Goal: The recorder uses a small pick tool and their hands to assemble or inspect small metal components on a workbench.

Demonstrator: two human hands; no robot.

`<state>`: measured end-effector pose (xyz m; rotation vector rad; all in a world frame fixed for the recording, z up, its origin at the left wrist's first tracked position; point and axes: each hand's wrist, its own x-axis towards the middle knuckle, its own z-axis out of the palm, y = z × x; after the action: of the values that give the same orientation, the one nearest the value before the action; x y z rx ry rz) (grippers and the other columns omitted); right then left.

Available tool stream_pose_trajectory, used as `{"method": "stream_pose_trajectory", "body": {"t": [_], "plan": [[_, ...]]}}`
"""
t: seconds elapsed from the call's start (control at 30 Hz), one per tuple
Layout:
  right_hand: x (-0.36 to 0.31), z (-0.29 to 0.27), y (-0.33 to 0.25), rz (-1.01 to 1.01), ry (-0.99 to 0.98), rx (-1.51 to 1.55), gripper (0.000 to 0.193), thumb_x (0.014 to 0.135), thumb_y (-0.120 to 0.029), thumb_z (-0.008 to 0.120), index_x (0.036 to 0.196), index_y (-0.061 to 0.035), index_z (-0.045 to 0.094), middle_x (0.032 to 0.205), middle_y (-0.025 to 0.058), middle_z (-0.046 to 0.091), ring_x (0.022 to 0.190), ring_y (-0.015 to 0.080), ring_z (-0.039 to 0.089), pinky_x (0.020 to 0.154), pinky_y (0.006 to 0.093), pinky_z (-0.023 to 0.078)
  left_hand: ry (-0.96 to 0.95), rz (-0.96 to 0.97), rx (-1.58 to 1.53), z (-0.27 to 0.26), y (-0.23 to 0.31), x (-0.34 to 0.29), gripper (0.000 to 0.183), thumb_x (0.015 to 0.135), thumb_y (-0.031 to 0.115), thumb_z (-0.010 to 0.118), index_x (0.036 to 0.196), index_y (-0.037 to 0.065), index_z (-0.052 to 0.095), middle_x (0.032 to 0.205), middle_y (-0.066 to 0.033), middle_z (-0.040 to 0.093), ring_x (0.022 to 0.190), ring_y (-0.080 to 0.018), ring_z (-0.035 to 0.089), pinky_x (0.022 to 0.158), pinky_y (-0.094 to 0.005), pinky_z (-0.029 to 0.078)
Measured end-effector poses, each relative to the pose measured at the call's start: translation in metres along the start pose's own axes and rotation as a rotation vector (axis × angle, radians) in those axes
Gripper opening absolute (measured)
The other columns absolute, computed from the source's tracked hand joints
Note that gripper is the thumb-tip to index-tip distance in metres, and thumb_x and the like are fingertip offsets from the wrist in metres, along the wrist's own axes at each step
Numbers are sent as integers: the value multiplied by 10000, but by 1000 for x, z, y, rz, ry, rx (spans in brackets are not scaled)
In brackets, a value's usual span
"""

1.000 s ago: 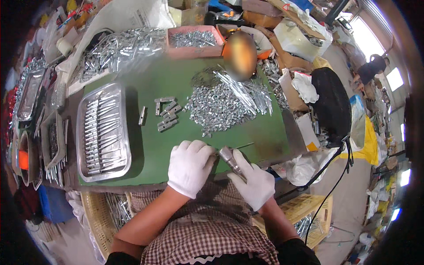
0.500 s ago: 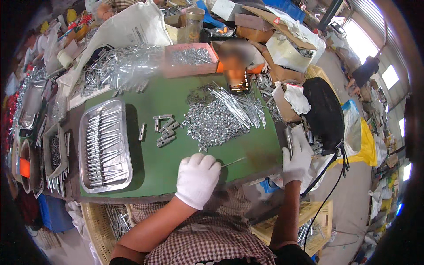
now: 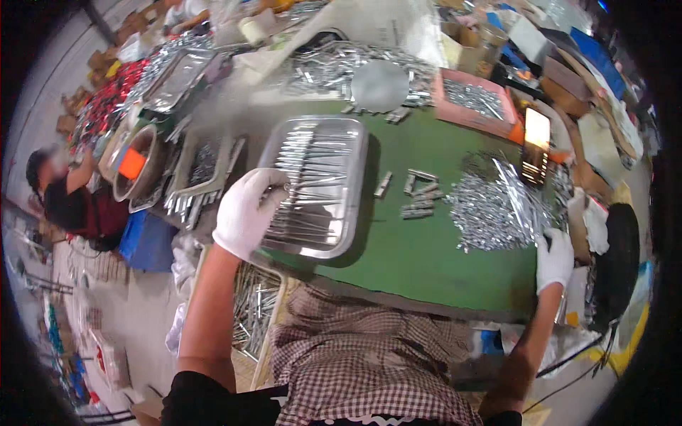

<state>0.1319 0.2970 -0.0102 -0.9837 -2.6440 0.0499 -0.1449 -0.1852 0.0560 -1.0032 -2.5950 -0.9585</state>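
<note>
My left hand (image 3: pixel 245 215), in a white glove, is at the left side of a silver metal tray (image 3: pixel 361 153). Its thumb and fingers are pinched round the end of a metal rod (image 3: pixel 287 187). Several more rods with thicker silver ends lie in a row across the tray. My right hand (image 3: pixel 555 263), also gloved, rests at the right edge of the green table top, fingers stretched and apart. Its fingertips are by the near ends of a bundle of thin metal rods (image 3: pixel 517 195). Left of the bundle spreads a heap of small silver metal pieces (image 3: pixel 483 216).
Several short metal tubes (image 3: pixel 420 197) lie between tray and heap. A pink box (image 3: pixel 474 121) of small parts and a phone (image 3: pixel 536 147) stand at the back. Bins (image 3: pixel 145 153) flank the tray at the left, where another person (image 3: pixel 67 188) sits. A black bag (image 3: pixel 614 263) is at the right.
My view has swung left. My left hand has gone from the table's front to the tray. My right hand has left the silver tool at the right and moved to the rod bundle.
</note>
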Motion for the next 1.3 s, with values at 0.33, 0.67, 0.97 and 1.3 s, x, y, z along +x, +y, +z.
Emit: {"method": "stream_pose_trajectory", "body": {"t": [0.33,0.67,0.97,1.3], "plan": [[20,6,-6,149,-113,41,262,924,-236,654,1062,-14,664,1086,221,690,1035,406,657,913,470,501,-131,129,324,5,-51,-3,141,874,180,684,975,84,706,1034,-94,714,982,-333,668,865,-445,523],[-1,-20,-11,374,134,388,221,1028,-192,561,1184,-37,586,970,118,697,831,207,685,756,343,530,-411,67,241,-25,-28,-30,124,869,159,665,961,113,734,969,-87,701,940,-322,666,835,-431,541],[-37,-65,-64,259,225,672,290,1009,-58,562,1297,-28,574,1129,95,680,944,142,655,855,300,526,-370,133,457,-20,-17,-29,107,874,132,627,913,161,722,887,-58,669,880,-307,666,788,-438,547],[-92,-32,-103,-33,87,635,134,859,-79,724,986,-45,747,971,114,742,909,278,685,852,391,539,-211,487,496,75,72,57,173,830,155,701,996,108,699,885,-71,682,964,-307,639,847,-446,504]]}}
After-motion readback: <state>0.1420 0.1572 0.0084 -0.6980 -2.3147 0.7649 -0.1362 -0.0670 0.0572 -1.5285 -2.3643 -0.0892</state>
